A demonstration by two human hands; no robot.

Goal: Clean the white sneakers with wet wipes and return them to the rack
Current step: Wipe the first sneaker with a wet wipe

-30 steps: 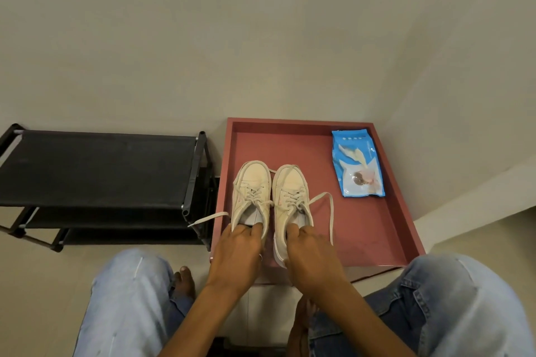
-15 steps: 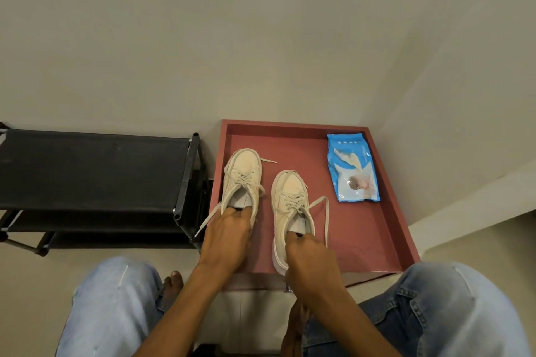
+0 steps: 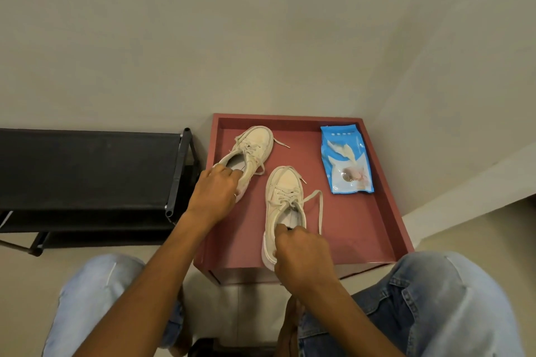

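Wipes (image 3: 346, 159) lie on a red tray (image 3: 362, 226); left hand (image 3: 213, 193) grips the left sneaker (image 3: 255, 145) at the heel, right hand (image 3: 301, 255) pinches the right sneaker (image 3: 282, 191).

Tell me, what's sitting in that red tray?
Two white sneakers: the left sneaker, tilted, gripped by the left hand, and the right sneaker, held at its heel by the right hand. A blue wipes pack lies beside them. The hands hide both heels.
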